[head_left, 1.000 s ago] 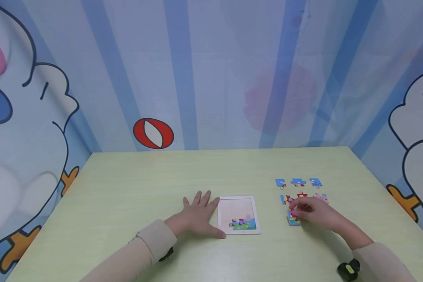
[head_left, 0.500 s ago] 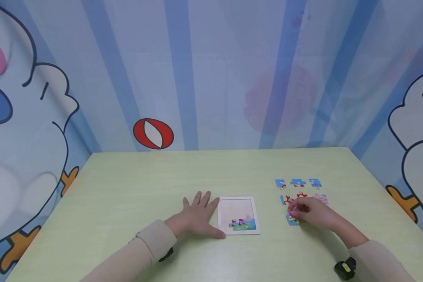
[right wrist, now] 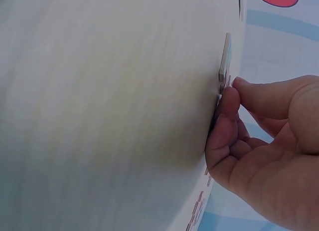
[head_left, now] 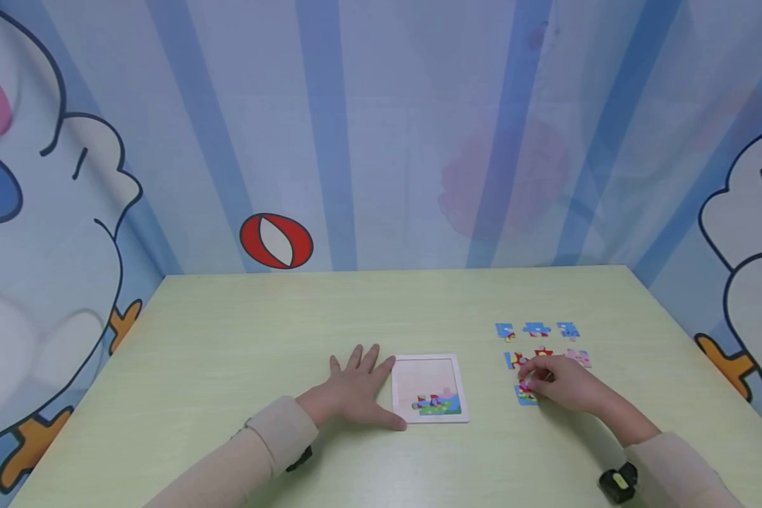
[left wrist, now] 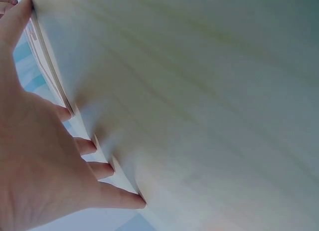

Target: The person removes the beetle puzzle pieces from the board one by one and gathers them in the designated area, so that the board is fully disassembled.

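Observation:
My left hand lies flat on the pale green table, fingers spread, with its thumb side against the left edge of a white puzzle tray. A few joined pieces fill the tray's bottom row. The left wrist view shows the same flat hand beside the tray's edge. My right hand pinches a red and blue puzzle piece lying on the table right of the tray. In the right wrist view its thumb and forefinger meet at the table surface.
Several loose puzzle pieces lie in two rows beyond my right hand, a blue one in the back row and a pink one in the front row. Printed curtains close off the table on three sides.
My right hand and forearm have drawn slightly left and toward me, shifting the pinched piece a little. The left hand and tray have not moved.

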Action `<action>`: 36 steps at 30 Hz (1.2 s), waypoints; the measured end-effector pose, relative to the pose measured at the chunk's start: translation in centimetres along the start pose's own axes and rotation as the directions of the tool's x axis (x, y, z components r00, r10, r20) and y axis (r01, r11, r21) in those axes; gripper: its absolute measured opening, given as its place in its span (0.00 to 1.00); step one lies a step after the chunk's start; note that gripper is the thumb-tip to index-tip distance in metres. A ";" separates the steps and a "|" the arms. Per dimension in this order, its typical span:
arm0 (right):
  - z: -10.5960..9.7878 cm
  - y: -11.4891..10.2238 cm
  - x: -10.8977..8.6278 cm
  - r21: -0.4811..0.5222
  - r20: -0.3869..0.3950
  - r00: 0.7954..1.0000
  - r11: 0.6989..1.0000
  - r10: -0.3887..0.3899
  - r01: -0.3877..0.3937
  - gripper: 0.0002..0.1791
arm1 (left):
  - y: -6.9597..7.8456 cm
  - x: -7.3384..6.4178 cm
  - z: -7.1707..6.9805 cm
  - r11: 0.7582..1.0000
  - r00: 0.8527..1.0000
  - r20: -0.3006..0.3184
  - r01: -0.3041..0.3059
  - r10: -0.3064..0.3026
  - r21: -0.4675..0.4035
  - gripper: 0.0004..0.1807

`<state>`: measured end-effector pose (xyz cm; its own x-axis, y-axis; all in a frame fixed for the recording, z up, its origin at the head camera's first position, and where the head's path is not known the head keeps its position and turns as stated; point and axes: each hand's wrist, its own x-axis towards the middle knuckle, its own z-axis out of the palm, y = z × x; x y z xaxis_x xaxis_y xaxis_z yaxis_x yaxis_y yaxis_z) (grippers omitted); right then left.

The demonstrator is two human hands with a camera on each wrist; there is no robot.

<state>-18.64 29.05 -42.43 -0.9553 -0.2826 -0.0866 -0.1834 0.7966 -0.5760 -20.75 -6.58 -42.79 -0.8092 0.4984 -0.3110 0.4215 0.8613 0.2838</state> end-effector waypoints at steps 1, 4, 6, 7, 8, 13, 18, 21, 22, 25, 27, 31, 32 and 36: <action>0.0 0.0 0.0 0.000 0.000 1.000 1.000 0.005 -0.005 0.06 | 0.0 0.0 0.0 1.000 1.000 0.002 0.001 -0.001 0.001 0.60; 0.0 0.0 0.1 -0.005 0.001 1.000 1.000 0.007 -0.007 0.06 | -0.1 0.0 0.0 1.000 1.000 0.003 0.003 -0.003 -0.001 0.60; 0.1 0.0 0.1 -0.003 0.004 1.000 1.000 0.012 -0.012 0.07 | -0.1 0.0 0.1 1.000 1.000 0.003 0.005 -0.005 0.000 0.60; 0.1 0.0 0.1 -0.001 0.004 1.000 1.000 0.012 -0.012 0.07 | -0.1 0.0 0.1 1.000 1.000 0.003 0.006 -0.006 -0.001 0.60; 0.1 0.1 0.0 0.003 0.004 1.000 1.000 0.008 -0.008 0.07 | -0.1 0.0 0.2 1.000 1.000 0.003 0.007 -0.007 -0.001 0.60; 0.1 -0.2 0.0 0.078 -0.014 1.000 0.997 -0.008 0.009 0.09 | -0.1 0.1 0.3 1.000 1.000 0.003 0.008 -0.008 0.001 0.60; -0.2 -1.3 0.1 0.147 -0.037 0.997 0.986 -0.074 0.078 0.11 | -0.1 0.1 0.3 1.000 1.000 0.000 0.010 -0.010 0.007 0.60; -0.4 -2.4 0.2 0.182 -0.033 0.994 0.977 -0.103 0.108 0.12 | -0.1 0.1 0.3 1.000 1.000 0.000 0.011 -0.011 0.006 0.60; -0.4 -2.8 0.3 0.198 -0.028 0.993 0.973 -0.113 0.117 0.13 | -0.1 0.1 0.2 1.000 1.000 0.000 0.012 -0.012 0.006 0.60; -0.4 -3.9 0.4 0.234 -0.020 0.989 0.961 -0.144 0.145 0.14 | -0.1 0.0 0.2 1.000 1.000 0.002 0.012 -0.012 0.004 0.60; -0.2 -4.7 0.6 0.240 -0.022 0.987 0.957 -0.161 0.162 0.14 | -0.1 0.0 0.2 1.000 1.000 0.001 0.011 -0.011 0.003 0.60; 0.3 -5.9 0.8 0.227 -0.029 0.979 0.953 -0.199 0.201 0.15 | -0.1 0.0 0.2 1.000 1.000 0.000 0.007 -0.007 0.006 0.60; 0.5 -6.2 0.9 0.229 -0.028 0.978 0.951 -0.206 0.206 0.15 | -0.1 0.0 0.2 1.000 1.000 0.000 0.005 -0.005 0.006 0.60; 1.3 -6.9 1.4 0.248 -0.013 0.976 0.945 -0.218 0.214 0.16 | -0.1 0.1 0.2 1.000 1.000 0.002 0.006 -0.006 0.010 0.60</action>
<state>-18.44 22.44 -39.59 -0.8953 -0.4425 0.0511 -0.3204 0.5600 -0.7641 -20.75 -6.59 -43.04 -0.8109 0.4937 -0.3141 0.4208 0.8650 0.2733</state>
